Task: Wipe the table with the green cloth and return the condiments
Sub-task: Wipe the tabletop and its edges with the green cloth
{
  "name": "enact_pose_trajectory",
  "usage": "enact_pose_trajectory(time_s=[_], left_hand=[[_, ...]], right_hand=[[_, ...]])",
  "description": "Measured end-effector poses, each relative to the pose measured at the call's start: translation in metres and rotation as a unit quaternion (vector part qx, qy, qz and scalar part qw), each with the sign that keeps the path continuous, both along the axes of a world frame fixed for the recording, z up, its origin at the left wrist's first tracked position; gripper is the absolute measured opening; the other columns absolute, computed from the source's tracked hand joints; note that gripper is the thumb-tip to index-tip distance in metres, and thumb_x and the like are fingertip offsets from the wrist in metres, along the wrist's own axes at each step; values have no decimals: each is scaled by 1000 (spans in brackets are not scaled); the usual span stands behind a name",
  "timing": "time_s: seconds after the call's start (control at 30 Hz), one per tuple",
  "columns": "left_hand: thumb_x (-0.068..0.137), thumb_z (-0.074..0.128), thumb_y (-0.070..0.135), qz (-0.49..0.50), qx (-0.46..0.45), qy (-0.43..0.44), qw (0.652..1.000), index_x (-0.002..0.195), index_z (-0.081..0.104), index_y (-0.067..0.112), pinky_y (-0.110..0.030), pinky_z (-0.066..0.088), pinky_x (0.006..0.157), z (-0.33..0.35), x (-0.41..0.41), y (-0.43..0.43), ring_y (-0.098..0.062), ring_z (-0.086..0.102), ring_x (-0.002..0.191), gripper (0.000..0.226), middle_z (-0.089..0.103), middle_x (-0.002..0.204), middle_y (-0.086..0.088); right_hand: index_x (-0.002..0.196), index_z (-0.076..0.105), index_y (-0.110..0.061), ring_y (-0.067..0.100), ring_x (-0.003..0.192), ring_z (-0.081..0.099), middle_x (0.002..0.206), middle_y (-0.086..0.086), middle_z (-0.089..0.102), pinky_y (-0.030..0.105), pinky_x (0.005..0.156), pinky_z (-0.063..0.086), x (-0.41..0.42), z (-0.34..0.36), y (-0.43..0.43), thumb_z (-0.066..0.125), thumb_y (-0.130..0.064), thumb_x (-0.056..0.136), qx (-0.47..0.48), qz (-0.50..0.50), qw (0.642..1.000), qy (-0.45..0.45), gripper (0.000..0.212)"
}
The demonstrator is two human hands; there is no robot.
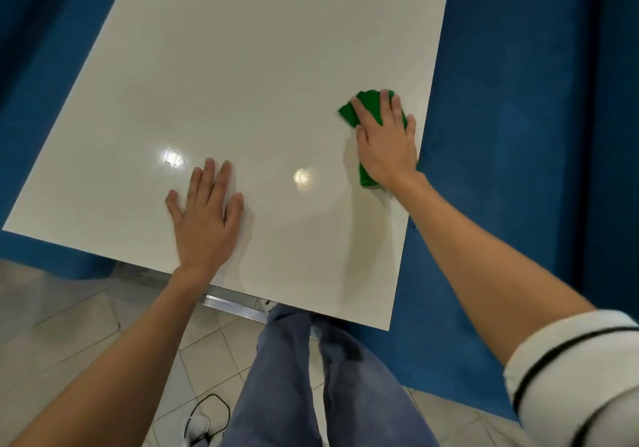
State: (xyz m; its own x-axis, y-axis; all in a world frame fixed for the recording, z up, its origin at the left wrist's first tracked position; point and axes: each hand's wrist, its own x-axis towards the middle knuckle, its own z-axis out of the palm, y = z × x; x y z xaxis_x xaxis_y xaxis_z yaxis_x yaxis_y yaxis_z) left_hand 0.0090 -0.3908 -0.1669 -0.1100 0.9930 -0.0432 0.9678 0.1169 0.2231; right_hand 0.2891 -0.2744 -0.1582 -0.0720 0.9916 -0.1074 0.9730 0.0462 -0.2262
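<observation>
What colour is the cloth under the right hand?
Bright green cloth, pressed flat by the right hand near the table's right edge; head view.

Blue upholstered benches along both sides, pale diagonal floor tiles below, a black cable underfoot.

Left hand: flat, palm down, fingers spread, arm extended | Right hand: flat, palm down, fingers splayed, arm reaching forward-right

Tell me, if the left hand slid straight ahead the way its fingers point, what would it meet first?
Nothing, it seems: the left hand lies flat on the table, and the tabletop ahead looks bare to its far edge. The green cloth lies off to its right.
</observation>
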Motion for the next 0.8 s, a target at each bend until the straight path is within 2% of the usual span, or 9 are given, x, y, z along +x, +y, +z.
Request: enact_pose_trajectory(time_s=[0.17,0.3,0.4,0.47,0.53,0.67,0.8], left_hand=[[99,22,43,-2,-1,0,1000,151,21,32,-52,6,113,0,0,0,-14,13,147,54,16,160,4],[99,22,43,-5,-1,3,1000,151,21,31,-53,7,113,0,-2,0,-15,13,147,54,17,160,3],[99,22,43,-7,-1,6,1000,152,21,30,-53,8,113,0,-1,-1,-15,14,147,54,18,160,2],[99,22,43,-7,-1,7,1000,151,21,30,-53,9,113,0,-1,-1,-15,14,147,54,18,160,2],[99,22,42,-7,-3,8,1000,151,21,29,-53,9,113,0,-1,-1,-16,14,147,54,19,160,1],[99,21,42,-8,-3,4,1000,152,21,29,-53,9,113,-1,-1,-1,-16,15,147,54,18,160,1],[100,21,42,-8,-1,15,1000,152,21,28,-53,10,112,-2,-1,-2,-18,16,147,54,19,160,0]], right_hand=[[147,32,-31,34,142,22,155,16,25,50,112,22,-32,4,-101,27,-31,93,2,156,987,39,54],[148,27,-37,29,145,18,157,9,21,47,115,15,-30,3,-187,35,-36,96,-24,302,952,37,53],[146,30,-40,22,146,16,157,4,21,48,116,11,-6,1,-176,33,-41,98,-27,427,903,33,47],[144,32,-42,17,145,18,157,1,24,50,115,10,8,-2,-141,31,-44,97,-10,461,887,19,46],[144,29,-43,15,145,18,157,0,23,53,114,12,17,-3,-95,27,-47,97,9,407,913,-3,47],[147,18,-44,18,147,6,160,2,10,57,114,6,14,4,-22,23,-47,99,-14,202,979,-7,49],[150,17,-35,27,147,5,159,10,10,51,114,8,-29,-1,-38,26,-42,99,1,49,999,-3,53]])
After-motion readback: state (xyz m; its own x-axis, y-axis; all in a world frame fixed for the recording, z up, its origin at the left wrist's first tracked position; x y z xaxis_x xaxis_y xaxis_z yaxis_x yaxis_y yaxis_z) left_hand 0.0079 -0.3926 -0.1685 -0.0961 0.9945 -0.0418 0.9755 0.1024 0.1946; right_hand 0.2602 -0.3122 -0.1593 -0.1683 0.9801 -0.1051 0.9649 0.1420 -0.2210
